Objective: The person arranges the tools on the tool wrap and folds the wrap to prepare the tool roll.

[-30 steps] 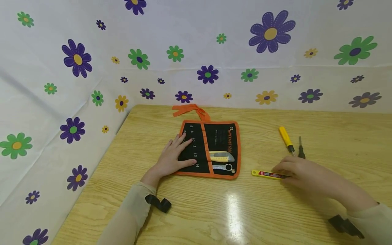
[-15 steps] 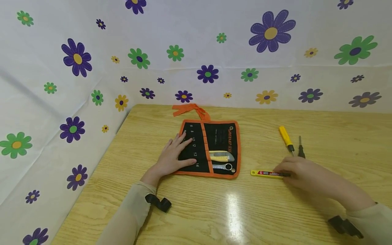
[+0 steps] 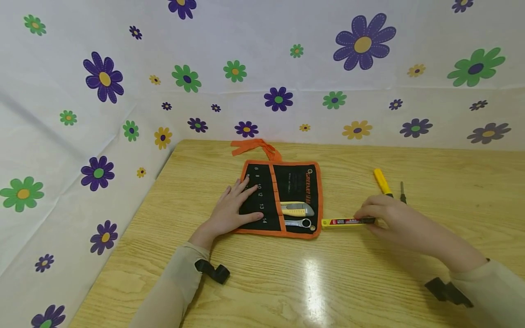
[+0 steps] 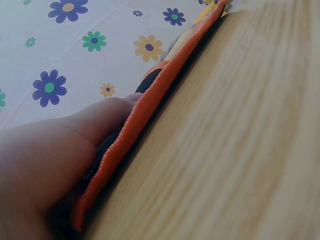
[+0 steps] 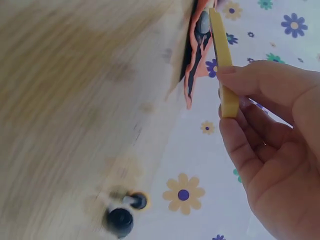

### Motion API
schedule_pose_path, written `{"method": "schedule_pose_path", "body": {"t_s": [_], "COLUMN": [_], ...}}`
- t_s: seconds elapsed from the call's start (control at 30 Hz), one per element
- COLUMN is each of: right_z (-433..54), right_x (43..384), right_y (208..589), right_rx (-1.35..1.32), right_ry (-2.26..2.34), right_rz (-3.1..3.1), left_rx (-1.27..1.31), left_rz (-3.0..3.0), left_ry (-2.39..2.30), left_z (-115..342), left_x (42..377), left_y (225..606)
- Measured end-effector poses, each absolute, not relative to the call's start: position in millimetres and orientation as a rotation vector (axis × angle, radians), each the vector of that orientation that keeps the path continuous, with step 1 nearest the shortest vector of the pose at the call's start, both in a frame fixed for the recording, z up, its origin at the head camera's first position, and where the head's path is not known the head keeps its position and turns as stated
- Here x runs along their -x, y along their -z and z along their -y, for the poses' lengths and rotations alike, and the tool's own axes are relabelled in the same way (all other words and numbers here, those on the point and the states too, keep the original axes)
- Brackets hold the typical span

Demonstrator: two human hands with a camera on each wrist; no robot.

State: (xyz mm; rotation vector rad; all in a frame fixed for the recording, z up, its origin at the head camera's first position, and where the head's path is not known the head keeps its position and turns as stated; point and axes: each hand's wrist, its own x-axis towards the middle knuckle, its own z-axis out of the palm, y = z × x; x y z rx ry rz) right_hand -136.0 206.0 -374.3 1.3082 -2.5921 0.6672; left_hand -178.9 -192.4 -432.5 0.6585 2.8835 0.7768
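Observation:
A black tool pouch (image 3: 292,182) with orange edging lies spread on the table. My left hand (image 3: 229,212) rests on its numbered pocket side with the fingers spread; in the left wrist view the thumb lies just inside the orange edging (image 4: 150,97). A utility knife (image 3: 295,209) and a ring-ended wrench (image 3: 299,223) stick out of the pockets. Between thumb and fingers my right hand (image 3: 399,225) pinches a slim yellow bar (image 3: 342,222) with a red and black label and a hole at one end. The bar's free end points left, right at the pouch's edge.
Behind my right hand lie a yellow-handled screwdriver (image 3: 381,181) and a smaller dark one (image 3: 403,193), both partly hidden by it. The pouch's orange tie (image 3: 256,146) trails toward the back edge, where a flowered cloth (image 3: 320,68) rises. Black straps circle both sleeves.
My right hand has carried the yellow bar left and slightly away from me, bringing its tip to the pouch's edge. The left hand and pouch have stayed in place.

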Motion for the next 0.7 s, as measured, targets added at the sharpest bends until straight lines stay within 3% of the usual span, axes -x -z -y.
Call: {"method": "schedule_pose_path", "body": {"t_s": [0.7], "right_z": [-138.2], "right_x": [182.5], "right_y": [366.1], "right_rx": [-1.129], "right_ry": [-0.704], "right_rz": [2.788], "left_rx": [-0.63], "left_rz": [-2.87], "left_ry": [-0.772], "left_z": [191.6], "left_x": [177.3], "left_y": [430.8]}}
